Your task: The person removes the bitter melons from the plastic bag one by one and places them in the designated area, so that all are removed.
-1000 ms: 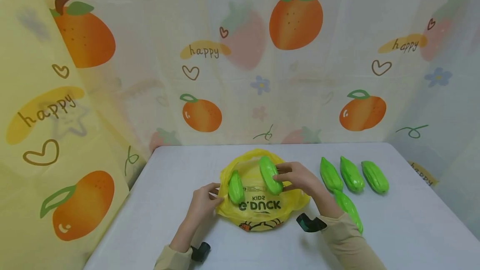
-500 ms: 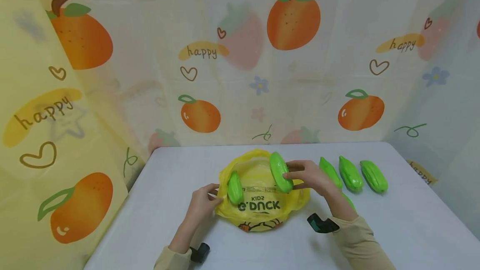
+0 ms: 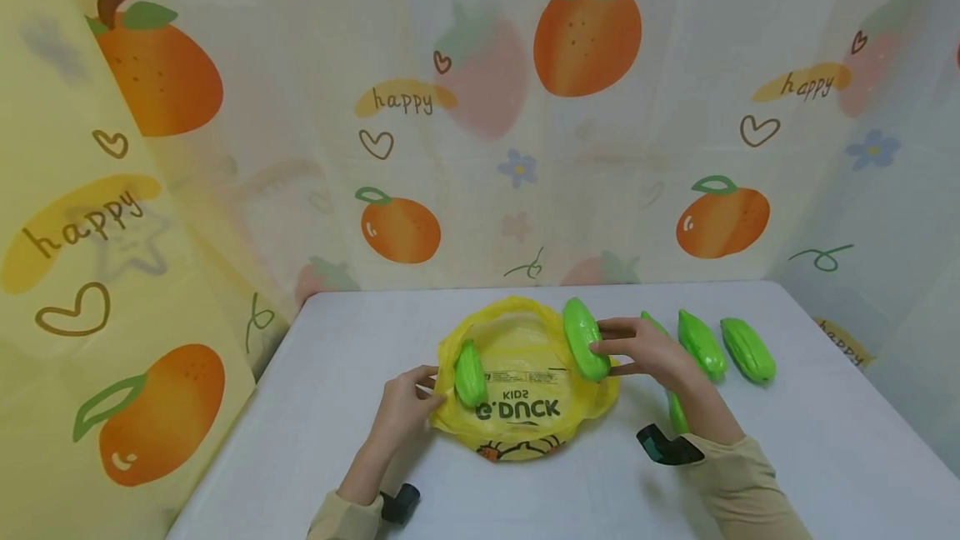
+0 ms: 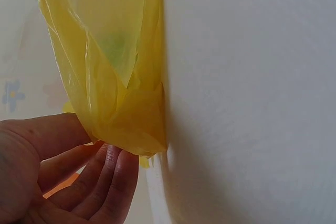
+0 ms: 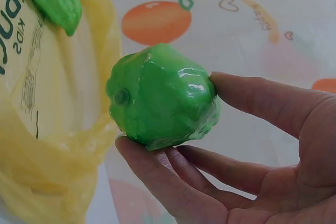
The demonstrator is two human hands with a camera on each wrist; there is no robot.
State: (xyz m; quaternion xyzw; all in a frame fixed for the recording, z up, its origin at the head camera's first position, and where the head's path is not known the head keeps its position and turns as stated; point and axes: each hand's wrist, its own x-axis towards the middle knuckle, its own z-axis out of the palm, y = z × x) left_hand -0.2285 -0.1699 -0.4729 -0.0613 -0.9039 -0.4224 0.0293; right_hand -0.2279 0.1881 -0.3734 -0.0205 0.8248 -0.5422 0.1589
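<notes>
A yellow plastic bag (image 3: 517, 432) with printed lettering lies spread on the table, its mouth wide. My left hand (image 3: 407, 400) pinches the bag's left edge; in the left wrist view its thumb and fingers (image 4: 118, 187) meet at the yellow film. Inside the bag, on the left, rests a green ridged gourd (image 3: 470, 375). My right hand (image 3: 647, 350) holds another glossy green gourd (image 3: 585, 340) above the bag's right rim. In the right wrist view that held gourd (image 5: 163, 98) shows end-on, pinched between thumb and fingertips.
On the white table (image 3: 330, 340), more green gourds lie to the right, including one (image 3: 702, 346) and the rightmost one (image 3: 747, 350). Two others are partly hidden behind my right hand and forearm. A fruit-printed curtain (image 3: 480, 190) hangs behind the table.
My right hand has moved rightward with the gourd, from over the bag's middle to its right rim. My left hand and the gourd in the bag have stayed in place.
</notes>
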